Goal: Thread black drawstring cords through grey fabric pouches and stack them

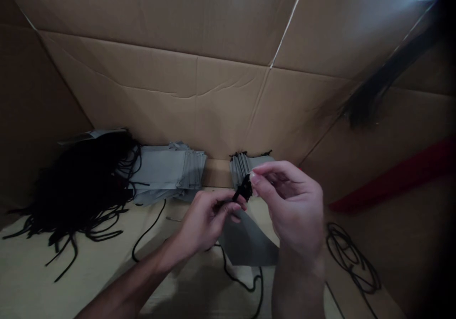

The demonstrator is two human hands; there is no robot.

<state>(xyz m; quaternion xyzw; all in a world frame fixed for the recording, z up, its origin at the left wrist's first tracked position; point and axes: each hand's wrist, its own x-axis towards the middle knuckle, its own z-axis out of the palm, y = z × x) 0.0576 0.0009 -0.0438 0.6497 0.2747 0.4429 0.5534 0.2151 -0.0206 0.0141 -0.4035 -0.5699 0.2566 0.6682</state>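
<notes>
My left hand is closed in a pinch near the middle of the view, gripping a black cord at the top of a flat grey fabric piece. The grey piece hangs below the fingers, tilted, with its lower edge over the table. To the right and slightly higher, my right hand pinches the bunched upper part of the cord between thumb and forefinger. Its other fingers are curled. How the cord joins the grey piece is hidden by the fingers. A loose length of black cord trails on the table below.
A large heap of black cords lies at the left. Beside it are stacked grey pieces, and a smaller grey stack with black tops stands behind my hands. Cardboard walls enclose the table. Coiled cord and red material are at right.
</notes>
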